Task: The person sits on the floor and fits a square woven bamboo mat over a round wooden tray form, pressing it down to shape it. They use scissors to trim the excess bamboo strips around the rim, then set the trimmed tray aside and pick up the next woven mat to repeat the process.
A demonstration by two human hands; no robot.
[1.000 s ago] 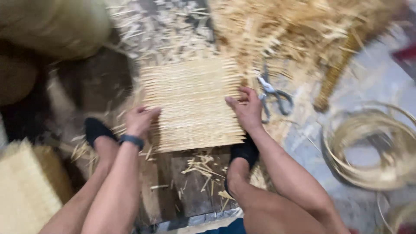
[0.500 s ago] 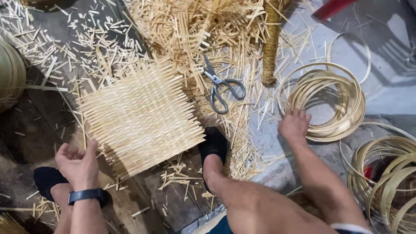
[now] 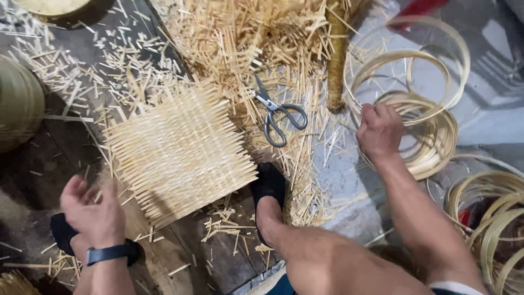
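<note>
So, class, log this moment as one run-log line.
left hand: open, beside woven mat | right hand: grasping coiled strips | scissors: on floor, untouched | right foot: at mat edge

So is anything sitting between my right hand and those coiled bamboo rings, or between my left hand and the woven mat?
Nothing visible does. The right hand is already on the coiled bamboo rings. The left hand is just beside the woven mat, with only loose offcuts on the floor nearby.
</note>
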